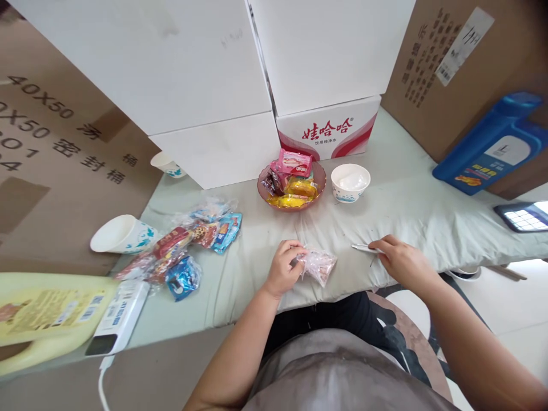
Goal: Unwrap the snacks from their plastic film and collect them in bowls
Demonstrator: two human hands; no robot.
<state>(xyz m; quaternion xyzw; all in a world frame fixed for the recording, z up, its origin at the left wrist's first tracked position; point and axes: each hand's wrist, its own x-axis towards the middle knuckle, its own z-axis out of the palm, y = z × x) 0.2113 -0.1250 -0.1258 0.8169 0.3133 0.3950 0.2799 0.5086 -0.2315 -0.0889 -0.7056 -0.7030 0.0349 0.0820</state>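
Left hand (286,264): fingers pinching crumpled, pinkish clear-plastic packet (321,266)
Right hand (399,256): fingers gripping slim white stick-like tool (362,248), packet's two o'clock
Scalloped pink translucent bowl (295,207): packet's eleven o'clock

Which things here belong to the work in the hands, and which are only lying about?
In the work:
clear packet, held by the left hand
slim white tool, held by the right hand

Probably just lying about:
blue bottle
phone
yellow jug
tipped paper cup
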